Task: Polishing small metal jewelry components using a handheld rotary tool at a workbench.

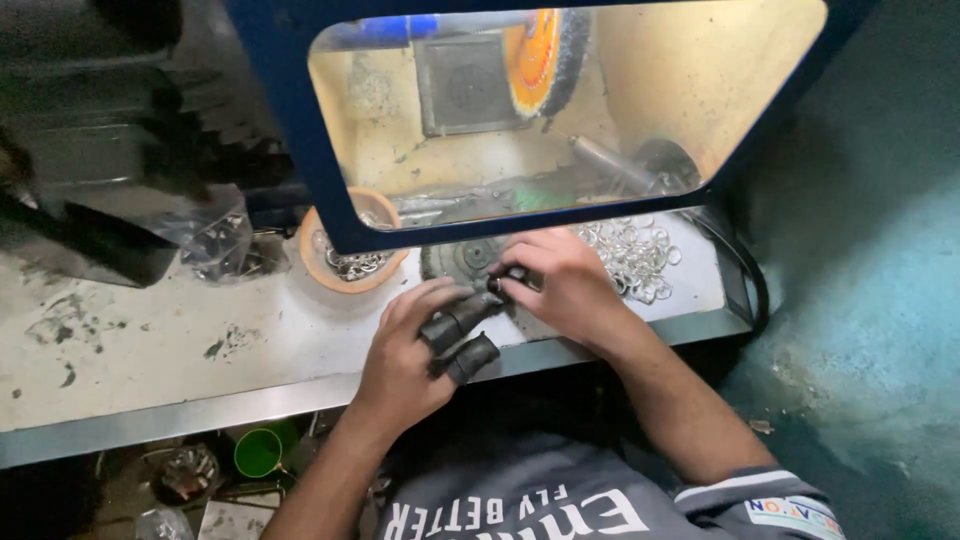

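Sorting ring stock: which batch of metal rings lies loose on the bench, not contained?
The pile of rings beside the right hand; others sit in the orange bowl and plastic bag.

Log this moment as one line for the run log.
left hand: black finger guards on, at small ring | right hand: pinching same ring | metal rings pile right | orange bowl left | buffing wheel above

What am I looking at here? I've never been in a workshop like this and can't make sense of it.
The one picture comes from a camera on the person's head, looking down. Behind a blue-framed window sits a polishing wheel. On the stained white bench lie a heap of small metal rings, an orange bowl of more, and a plastic bag. The left hand, wearing dark finger guards, meets the right hand over something small, too hidden to identify.
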